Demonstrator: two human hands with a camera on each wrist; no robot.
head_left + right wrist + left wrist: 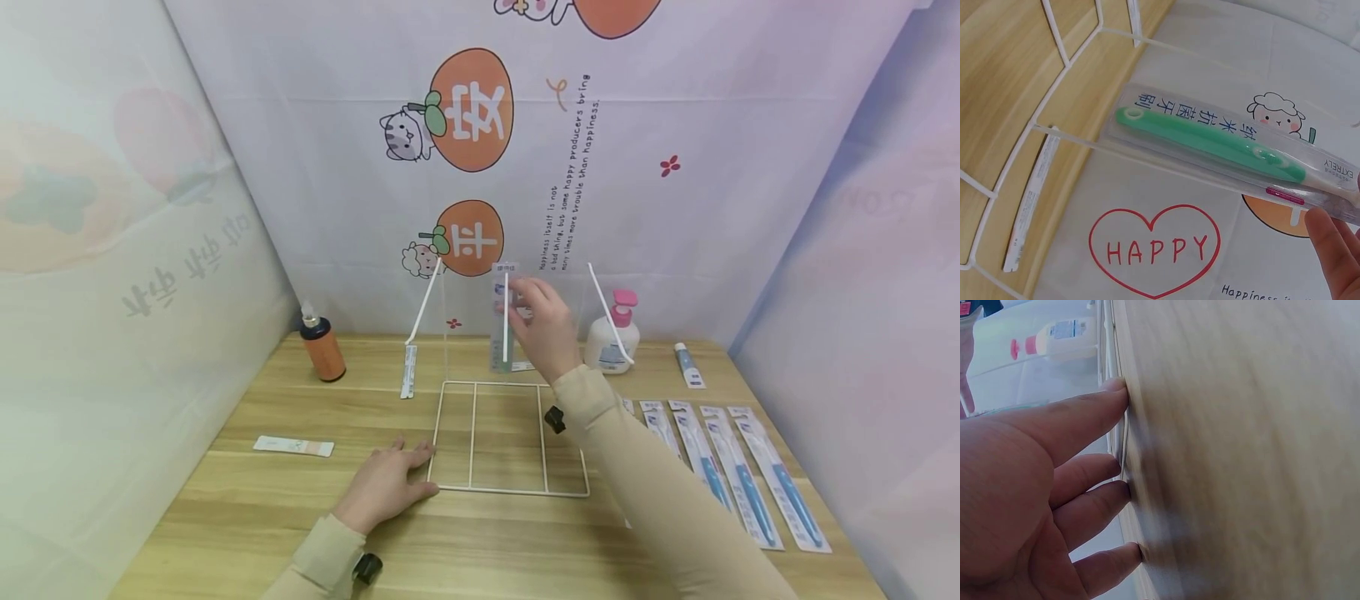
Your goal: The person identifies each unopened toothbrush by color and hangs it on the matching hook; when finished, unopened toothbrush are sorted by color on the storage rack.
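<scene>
A blister-packed toothbrush with a green handle [1210, 145] is pinched near its upper end by my right hand [546, 327]. In the head view the pack stands upright behind the middle white hook arm of a wire display rack [510, 491], overlapping it. My left hand [384, 487] rests on the table at the rack's left front corner, its fingertips touching the base wire. The left wrist view shows those fingers [1091, 515] spread and mostly straight. Two other hook arms angle out at the rack's left and right.
Several packed blue toothbrushes [780, 467] lie in a row at the right. A toothpaste tube [688, 367] and a white pump bottle [600, 346] stand behind them. At the left are an orange-labelled bottle [324, 350] and a flat sachet [293, 447]. Another thin sachet [408, 371] lies behind the rack.
</scene>
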